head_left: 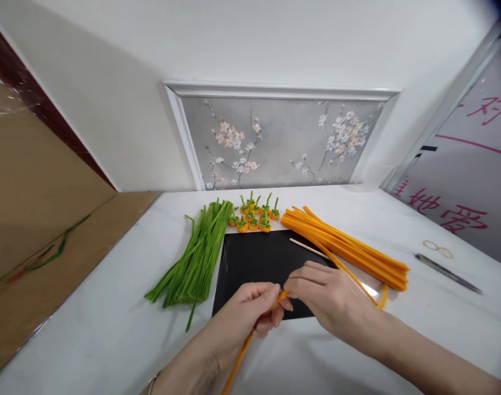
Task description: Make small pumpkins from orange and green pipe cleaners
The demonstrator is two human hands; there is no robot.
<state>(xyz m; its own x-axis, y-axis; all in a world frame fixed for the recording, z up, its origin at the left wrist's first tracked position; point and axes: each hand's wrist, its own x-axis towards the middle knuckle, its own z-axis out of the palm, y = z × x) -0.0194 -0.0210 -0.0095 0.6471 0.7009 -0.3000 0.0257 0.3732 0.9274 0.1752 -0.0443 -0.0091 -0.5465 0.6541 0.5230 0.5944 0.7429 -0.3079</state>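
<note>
My left hand is closed, pinching an orange pipe cleaner between thumb and fingers. One length of it trails down from my palm toward the bottom of the view. Close beside it, the bent fingers of my right hand pinch the pipe cleaner's upper end; the very tip is hidden behind them. Both hands are above the front part of a black mat. A thin wooden stick lies on the mat, partly covered by my right hand.
Green pipe cleaners are bundled at left, orange pipe cleaners at right. Several small orange pieces with green tops stand behind the mat. Metal tweezers and two thin rings lie far right. Cardboard borders the white table.
</note>
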